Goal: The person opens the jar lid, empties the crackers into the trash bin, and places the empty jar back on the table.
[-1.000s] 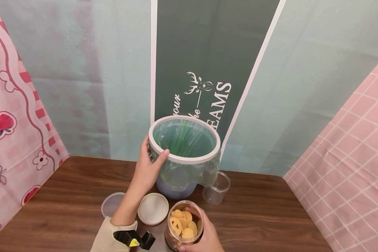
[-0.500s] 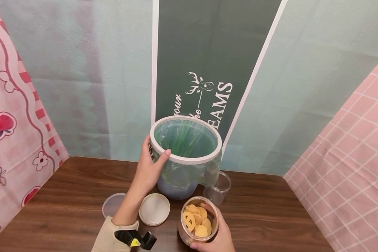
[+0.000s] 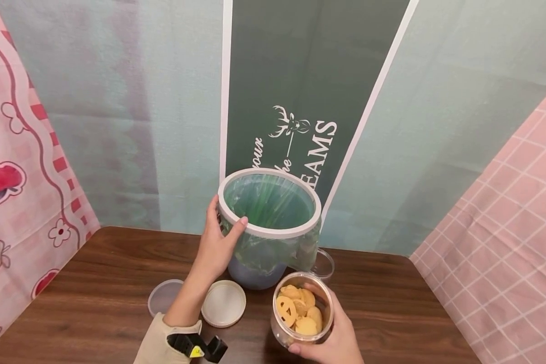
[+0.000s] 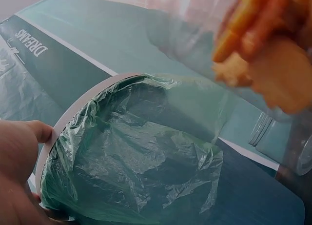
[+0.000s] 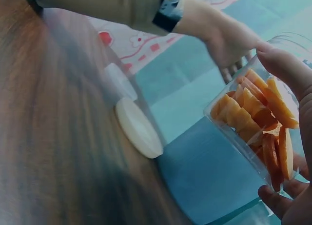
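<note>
My left hand [image 3: 216, 247] grips the white rim of a blue trash bin [image 3: 279, 233], thumb over the top and fingers outside. A thin green plastic bag [image 3: 266, 255] lines the bin and hangs down over its outer wall. My right hand [image 3: 338, 336] holds a clear plastic jar [image 3: 279, 331] around its side, in front of the bin and a little to the right. Several yellow-orange cookies [image 3: 301, 311] lie inside the lidless jar. The right wrist view shows the jar [image 5: 239, 149] raised off the table, fingers and thumb wrapped around it.
A white round lid [image 3: 224, 304] lies on the brown wooden table [image 3: 391, 298] in front of the bin. Left of it, partly behind my forearm, is a translucent lid [image 3: 163, 297]. Another clear jar [image 3: 326, 265] stands right of the bin, partly hidden. Fabric curtains [image 3: 182, 126] surround the table.
My right hand has moved the jar of cookies to the right and forward, up nearer the bin, and it now overlaps the other clear jar. My left hand stays on the rim.
</note>
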Demonstrator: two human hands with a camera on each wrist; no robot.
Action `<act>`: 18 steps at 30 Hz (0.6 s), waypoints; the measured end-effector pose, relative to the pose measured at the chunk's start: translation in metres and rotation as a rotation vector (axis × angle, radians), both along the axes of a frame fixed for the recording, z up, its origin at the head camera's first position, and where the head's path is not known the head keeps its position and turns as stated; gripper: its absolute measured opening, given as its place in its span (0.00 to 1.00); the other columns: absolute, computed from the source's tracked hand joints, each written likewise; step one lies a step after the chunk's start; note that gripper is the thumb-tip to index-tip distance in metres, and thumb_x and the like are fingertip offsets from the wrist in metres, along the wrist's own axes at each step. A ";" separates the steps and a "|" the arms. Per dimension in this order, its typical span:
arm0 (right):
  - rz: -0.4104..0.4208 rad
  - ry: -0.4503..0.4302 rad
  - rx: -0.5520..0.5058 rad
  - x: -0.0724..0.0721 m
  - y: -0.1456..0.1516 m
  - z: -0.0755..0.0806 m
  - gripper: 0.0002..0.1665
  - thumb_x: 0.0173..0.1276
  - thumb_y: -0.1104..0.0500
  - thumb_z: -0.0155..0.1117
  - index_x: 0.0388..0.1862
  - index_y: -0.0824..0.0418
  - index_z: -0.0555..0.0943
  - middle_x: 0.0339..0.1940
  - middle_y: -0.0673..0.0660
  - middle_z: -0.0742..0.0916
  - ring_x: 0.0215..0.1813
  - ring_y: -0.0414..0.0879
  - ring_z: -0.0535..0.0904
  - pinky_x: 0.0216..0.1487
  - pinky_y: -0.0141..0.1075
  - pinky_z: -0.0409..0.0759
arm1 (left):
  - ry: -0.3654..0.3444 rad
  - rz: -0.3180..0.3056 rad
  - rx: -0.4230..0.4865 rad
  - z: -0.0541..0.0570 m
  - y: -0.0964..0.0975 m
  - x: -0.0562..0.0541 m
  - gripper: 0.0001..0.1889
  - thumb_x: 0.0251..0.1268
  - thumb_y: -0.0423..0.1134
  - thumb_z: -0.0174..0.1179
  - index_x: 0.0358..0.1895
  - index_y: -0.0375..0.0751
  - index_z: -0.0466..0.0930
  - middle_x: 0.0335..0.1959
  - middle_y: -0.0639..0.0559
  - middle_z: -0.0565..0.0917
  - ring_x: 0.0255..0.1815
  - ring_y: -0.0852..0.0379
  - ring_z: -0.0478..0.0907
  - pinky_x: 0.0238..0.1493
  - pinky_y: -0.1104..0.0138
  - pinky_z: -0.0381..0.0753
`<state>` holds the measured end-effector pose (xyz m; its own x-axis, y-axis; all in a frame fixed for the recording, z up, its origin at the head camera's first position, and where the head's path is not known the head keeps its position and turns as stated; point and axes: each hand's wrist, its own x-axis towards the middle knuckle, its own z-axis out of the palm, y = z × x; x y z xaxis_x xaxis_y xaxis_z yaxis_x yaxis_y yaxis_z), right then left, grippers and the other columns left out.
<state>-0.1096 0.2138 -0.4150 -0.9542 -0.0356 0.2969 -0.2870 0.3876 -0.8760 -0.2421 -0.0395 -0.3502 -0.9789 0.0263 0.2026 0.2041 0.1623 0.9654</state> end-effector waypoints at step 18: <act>0.195 0.274 -0.114 -0.009 0.027 0.069 0.65 0.33 0.77 0.79 0.76 0.68 0.62 0.68 0.67 0.78 0.70 0.43 0.75 0.70 0.24 0.68 | 0.014 -0.037 -0.011 -0.002 0.001 -0.002 0.48 0.73 0.56 0.56 0.83 0.56 0.29 0.85 0.46 0.41 0.85 0.46 0.41 0.80 0.43 0.53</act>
<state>-0.1188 0.2409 -0.3456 -0.8171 -0.1612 0.5535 -0.5764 0.2067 -0.7906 -0.2437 -0.0388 -0.3523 -0.9744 0.0642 0.2156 0.2235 0.1648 0.9607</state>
